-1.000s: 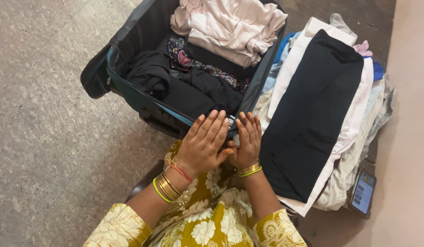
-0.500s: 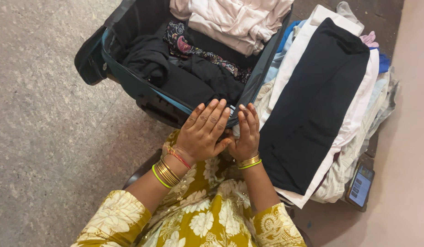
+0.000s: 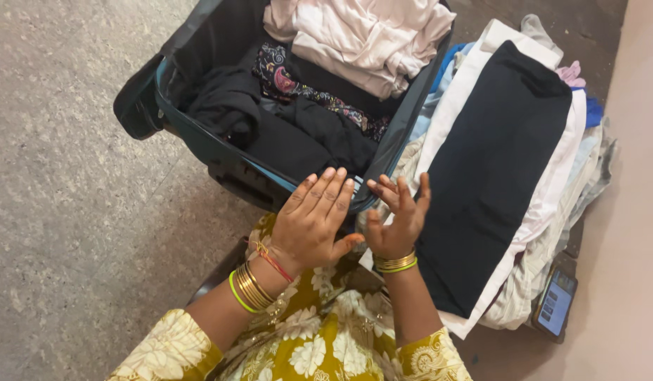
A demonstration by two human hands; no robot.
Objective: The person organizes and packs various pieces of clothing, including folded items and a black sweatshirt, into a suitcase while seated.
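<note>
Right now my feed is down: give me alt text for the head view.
Both hands, left hand and right hand, hover open and empty at the near rim of an open suitcase full of clothes. A folded pile topped by a black garment lies to its right, with a phone beside it.

Left hand (image 3: 309, 222) and right hand (image 3: 397, 215) spread open above the near rim of an open suitcase (image 3: 199, 137), dark clothes (image 3: 298, 134) inside, folded black garment (image 3: 492, 162) topping a stack beside it, phone (image 3: 554, 302) on the floor
</note>
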